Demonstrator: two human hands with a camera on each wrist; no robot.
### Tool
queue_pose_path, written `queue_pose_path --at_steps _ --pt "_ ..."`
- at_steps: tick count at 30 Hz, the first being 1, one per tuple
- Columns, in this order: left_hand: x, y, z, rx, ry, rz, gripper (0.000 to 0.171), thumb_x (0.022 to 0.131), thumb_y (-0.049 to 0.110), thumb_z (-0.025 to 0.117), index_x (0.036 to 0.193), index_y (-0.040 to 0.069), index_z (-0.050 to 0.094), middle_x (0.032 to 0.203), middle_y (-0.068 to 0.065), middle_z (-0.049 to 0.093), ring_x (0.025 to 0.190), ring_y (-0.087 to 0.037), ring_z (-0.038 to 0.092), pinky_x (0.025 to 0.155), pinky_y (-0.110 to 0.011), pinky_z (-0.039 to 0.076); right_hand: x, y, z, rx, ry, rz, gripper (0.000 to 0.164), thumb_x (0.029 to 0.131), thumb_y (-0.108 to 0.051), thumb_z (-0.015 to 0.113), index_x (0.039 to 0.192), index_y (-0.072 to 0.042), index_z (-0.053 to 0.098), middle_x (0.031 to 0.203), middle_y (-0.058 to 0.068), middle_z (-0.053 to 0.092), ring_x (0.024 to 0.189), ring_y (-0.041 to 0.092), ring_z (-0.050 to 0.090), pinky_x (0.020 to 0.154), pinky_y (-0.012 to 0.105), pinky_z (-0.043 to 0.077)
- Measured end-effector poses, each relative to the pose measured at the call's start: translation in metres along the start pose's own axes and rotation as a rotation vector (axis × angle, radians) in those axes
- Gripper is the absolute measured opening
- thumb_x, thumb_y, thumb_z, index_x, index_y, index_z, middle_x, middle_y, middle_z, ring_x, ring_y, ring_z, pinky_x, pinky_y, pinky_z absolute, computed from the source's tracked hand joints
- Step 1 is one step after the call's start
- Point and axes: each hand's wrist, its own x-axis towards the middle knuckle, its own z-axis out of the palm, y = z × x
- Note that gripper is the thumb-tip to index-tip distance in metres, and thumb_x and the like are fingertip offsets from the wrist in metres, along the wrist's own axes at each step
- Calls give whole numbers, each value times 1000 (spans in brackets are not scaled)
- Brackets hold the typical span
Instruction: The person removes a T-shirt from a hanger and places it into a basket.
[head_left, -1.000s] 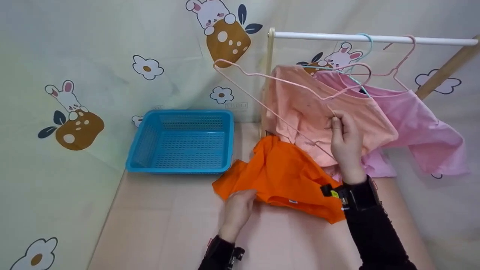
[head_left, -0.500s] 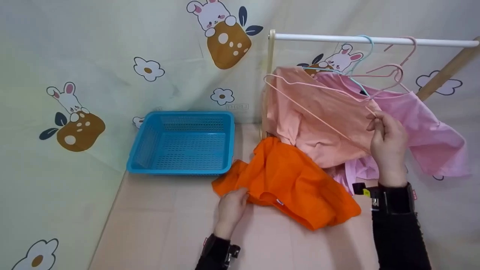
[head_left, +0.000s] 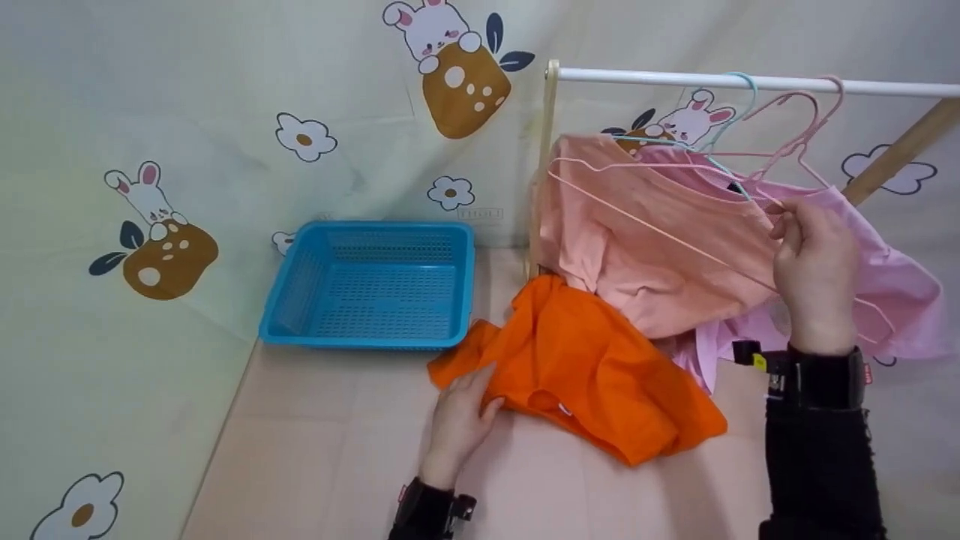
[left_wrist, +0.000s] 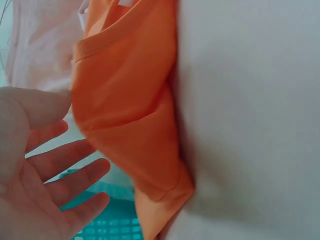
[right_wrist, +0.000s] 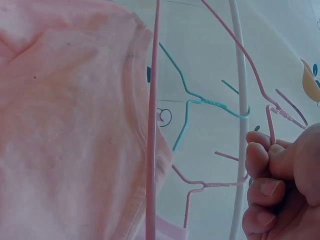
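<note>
The right hand [head_left: 819, 270] holds a thin pink hanger [right_wrist: 153, 120], pinching one shoulder wire between thumb and fingers just below the twisted neck. That grip seems chosen to leave the hook and the long bottom bar free. The hook is just beside the white rail [head_left: 645, 76], in front of it and apart from it in the right wrist view.

The left hand [head_left: 456, 424] is spread wide, fingers extended, at the left side of an orange shirt [head_left: 585, 367]; it pinches nothing, and whether the thumb tip presses the cloth is hard to tell. It probably sits there to keep the fabric within easy reach.

The orange shirt lies on the tabletop [head_left: 375, 465], short of its back edge, with the neck opening towards the front, presumably handy for the person. It looks soft, plain and rumpled, folds running across the body, a small pale label inside the collar.

A blue basket [head_left: 367, 343] stands at the tabletop's back left corner, likely out of the way. A peach shirt [head_left: 660, 277] hangs from the rail on a turquoise hanger [right_wrist: 210, 104], a lilac-pink shirt [head_left: 896, 285] behind it.
</note>
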Motion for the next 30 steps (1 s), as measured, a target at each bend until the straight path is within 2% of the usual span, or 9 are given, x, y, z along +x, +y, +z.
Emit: queue_pose_path --at_steps 3,6,10,15,21,25,30 --pt "1 0 -8 24 -8 49 61 91 29 73 145 11 50 139 -8 57 124 -28 53 104 -48 42 8 0 -4 -52 -22 19 24 103 -5 45 105 6 66 85 20 59 85 36 52 78 37 37" --pt "3 0 -12 42 12 135 64 90 31 73 146 12 49 142 -8 55 127 -29 51 105 -50 38 16 -2 -4 -90 -52 50 26 104 -8 44 108 4 66 86 20 59 87 38 53 79 43 38" --pt "9 3 -13 50 32 198 70 89 38 73 148 12 46 144 -10 52 129 -32 48 107 -53 35 28 -12 3 -87 -102 59 28 105 -11 43 112 3 66 89 21 59 90 39 53 82 47 40" --pt "18 14 -10 74 -19 151 86 85 54 72 154 16 36 153 -12 41 138 -33 38 111 -59 26 44 -33 20 -64 -145 13 27 105 -10 43 114 3 65 92 21 61 92 39 54 90 50 42" --pt "30 25 -1 105 -41 98 102 80 66 69 157 14 28 158 -15 32 143 -38 27 112 -65 15 57 -54 47 -60 -165 -49 24 103 -6 45 114 4 65 103 23 67 99 43 60 93 53 44" --pt "34 31 4 104 -58 90 105 79 68 68 158 14 25 158 -16 29 144 -39 23 112 -66 13 59 -61 63 -52 -182 -68 24 104 -5 45 114 4 64 109 24 67 103 43 61 93 53 46" --pt "37 37 11 128 -107 90 107 79 72 65 158 14 22 161 -14 25 145 -38 21 112 -66 14 59 -70 79 -45 -202 -73 25 105 -6 43 114 5 64 106 23 66 102 41 61 92 51 47"
